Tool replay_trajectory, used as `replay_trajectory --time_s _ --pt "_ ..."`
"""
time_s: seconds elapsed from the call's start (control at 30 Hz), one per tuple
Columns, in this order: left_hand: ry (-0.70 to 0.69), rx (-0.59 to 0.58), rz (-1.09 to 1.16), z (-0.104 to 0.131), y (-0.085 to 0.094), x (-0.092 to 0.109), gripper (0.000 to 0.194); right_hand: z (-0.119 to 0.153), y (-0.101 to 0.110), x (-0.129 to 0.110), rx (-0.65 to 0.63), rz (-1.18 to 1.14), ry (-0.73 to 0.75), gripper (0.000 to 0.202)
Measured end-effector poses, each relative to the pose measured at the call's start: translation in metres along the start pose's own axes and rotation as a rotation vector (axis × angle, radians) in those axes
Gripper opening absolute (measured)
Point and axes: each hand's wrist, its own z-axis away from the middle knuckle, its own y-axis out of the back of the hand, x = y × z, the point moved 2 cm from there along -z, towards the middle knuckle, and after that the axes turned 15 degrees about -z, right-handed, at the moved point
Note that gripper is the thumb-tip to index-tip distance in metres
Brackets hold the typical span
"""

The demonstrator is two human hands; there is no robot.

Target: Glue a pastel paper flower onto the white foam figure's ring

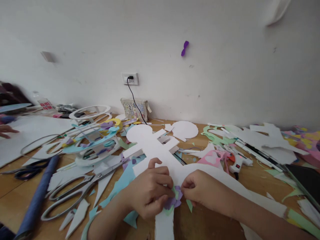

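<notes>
A purple and light green paper flower (pixel 176 199) lies on a white cut-out foam board shape (pixel 160 148), over its narrow lower strip. My left hand (pixel 151 190) is closed, its curled fingers gripping the flower's left side. My right hand (pixel 200 191) pinches at the right edge of the same flower, thumb and forefinger together. A small green paper scrap (pixel 190 205) sticks out below the right hand. The fingers partly hide the flower.
Large silver scissors (pixel 85 186) and a blue roll (pixel 40 196) lie left, near dark-handled scissors (pixel 31 169). A glue gun (pixel 237 163) rests at right. A pouch (pixel 135 109) stands by the wall under a plugged-in cord (pixel 136 103). Another person's hand (pixel 7 130) shows at far left.
</notes>
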Motion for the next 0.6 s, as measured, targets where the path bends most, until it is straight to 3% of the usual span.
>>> replay_trajectory --time_s 0.17,0.4,0.6 --pt "0.003 0.007 -0.004 -0.002 0.001 0.001 0.04 0.001 0.001 -0.004 0.012 -0.004 -0.003 0.018" --pt "0.013 0.109 -0.045 -0.001 0.01 0.004 0.053 0.009 0.016 -0.026 0.103 -0.042 -0.014 0.023" --pt "-0.013 0.148 -0.032 0.002 0.005 0.001 0.048 0.007 0.008 -0.025 0.052 -0.011 0.005 0.018"
